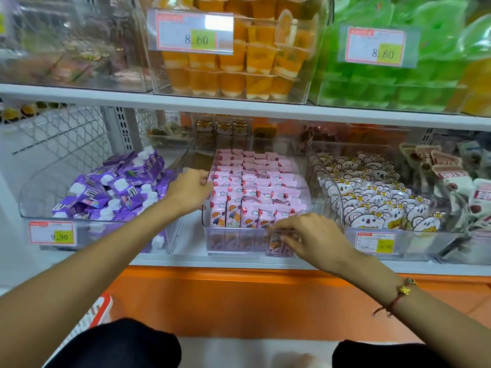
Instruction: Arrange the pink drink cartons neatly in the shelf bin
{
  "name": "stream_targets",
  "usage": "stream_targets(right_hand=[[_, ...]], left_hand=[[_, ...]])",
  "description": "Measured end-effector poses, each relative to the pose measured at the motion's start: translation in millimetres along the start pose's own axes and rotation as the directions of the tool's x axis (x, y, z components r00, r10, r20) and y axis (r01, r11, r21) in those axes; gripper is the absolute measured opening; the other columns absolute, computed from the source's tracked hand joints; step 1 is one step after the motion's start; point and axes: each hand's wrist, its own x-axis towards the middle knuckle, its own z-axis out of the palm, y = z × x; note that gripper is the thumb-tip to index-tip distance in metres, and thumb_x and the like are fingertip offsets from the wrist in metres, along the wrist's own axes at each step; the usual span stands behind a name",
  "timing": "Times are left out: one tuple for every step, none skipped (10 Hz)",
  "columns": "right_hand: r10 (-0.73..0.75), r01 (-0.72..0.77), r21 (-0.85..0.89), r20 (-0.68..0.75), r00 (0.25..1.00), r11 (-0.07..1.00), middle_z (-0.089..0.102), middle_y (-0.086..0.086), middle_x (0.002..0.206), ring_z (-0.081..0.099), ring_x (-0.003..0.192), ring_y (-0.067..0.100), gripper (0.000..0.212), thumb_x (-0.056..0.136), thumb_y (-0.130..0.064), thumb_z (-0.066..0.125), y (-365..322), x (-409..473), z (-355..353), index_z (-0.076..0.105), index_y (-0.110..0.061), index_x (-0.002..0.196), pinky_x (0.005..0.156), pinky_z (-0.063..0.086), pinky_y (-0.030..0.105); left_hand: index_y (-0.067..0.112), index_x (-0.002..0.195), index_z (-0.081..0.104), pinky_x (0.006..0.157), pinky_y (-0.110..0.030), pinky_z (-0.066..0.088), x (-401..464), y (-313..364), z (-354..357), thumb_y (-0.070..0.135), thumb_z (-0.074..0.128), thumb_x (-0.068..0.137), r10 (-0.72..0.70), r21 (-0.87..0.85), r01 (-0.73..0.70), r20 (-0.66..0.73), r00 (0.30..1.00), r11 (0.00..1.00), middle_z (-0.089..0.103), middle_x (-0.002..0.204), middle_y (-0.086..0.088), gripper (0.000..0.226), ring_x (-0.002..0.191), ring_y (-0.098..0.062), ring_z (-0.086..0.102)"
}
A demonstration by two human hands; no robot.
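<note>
The cartons [252, 187] stood upright in tidy rows that filled the clear bin [303, 168] on the lower shelf [239, 261], so the arranging looked nearly finished. The step in hand seemed to be squaring up the bin and its front row.

The left hand [190, 185] was at the bin's left wall, about midway back, with the fingers curled over the rim [206, 179] and gripping it. The right hand [308, 235] was at the bin's near right corner, fingers bent down over the front lip. They seemed to pinch either the lip or a carton just behind it; which one could not be told through the clear plastic.

The next move probably called for a steady hold on the left wall while the right hand pressed the near-right cartons level with their neighbours, then a gentle push to seat the bin straight. The packs looked light and tightly packed, so a hard shove could tip a row.

To the left, just beside the bin, a bin of purple pouches [119, 187] lay in a loose heap. To the right, a bin of koala packs [372, 197] stood close against the pink one, leaving little room for fingers on that side. Price tags [51, 232] hung on the neighbouring bins' fronts. Above, the upper shelf held orange cups [233, 62] and green packs [398, 83], and its edge limited lifting room over the far rows.
</note>
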Motion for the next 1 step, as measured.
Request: stream_targets(right_hand=[[0.045,-0.025,0.205,-0.092,0.995,0.979,0.065,-0.020,0.116,0.061,0.106,0.006,0.028,0.091,-0.031,0.060,10.3,-11.9,-26.1,0.063,-0.039,0.118,0.085,0.048,0.024]], left_hand=[[0.016,0.137,0.050,0.101,-0.040,0.045,-9.5,-4.3,-9.3,0.048,0.050,0.094,0.059,0.132,-0.038,-0.162,0.985,0.991,0.059,0.133,-0.001,0.053,0.120,-0.020,0.057]])
